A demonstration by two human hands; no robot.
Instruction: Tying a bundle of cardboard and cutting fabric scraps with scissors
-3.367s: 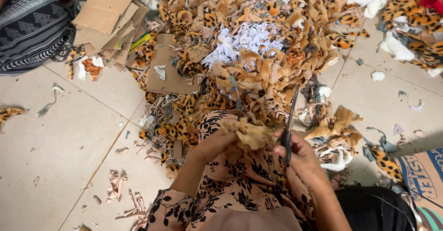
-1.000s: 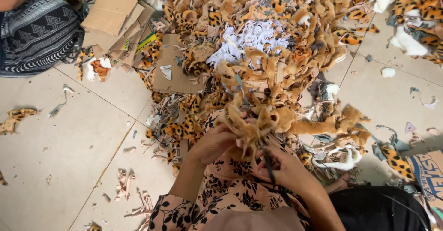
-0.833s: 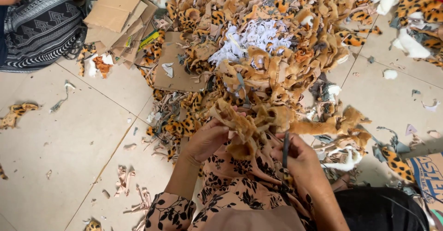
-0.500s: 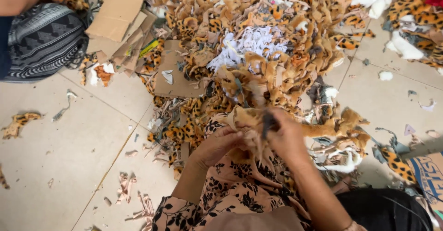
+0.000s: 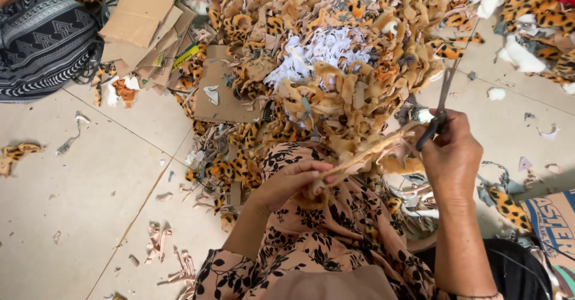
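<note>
Raised rightward, right hand (image 5: pixel 452 153) gripping scissors (image 5: pixel 440 105) (blades blurred) — left hand (image 5: pixel 293 180) fingers pinching fabric strip (image 5: pixel 365 153)

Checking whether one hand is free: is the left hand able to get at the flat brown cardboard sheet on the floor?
Probably not as things stand: the left hand pinches a tan fabric strip, and the cardboard sheet lies beyond piled fabric scraps.

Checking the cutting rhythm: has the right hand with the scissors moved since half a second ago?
Yes. The right hand with scissors swung rightward, away from the white scraps.
</note>
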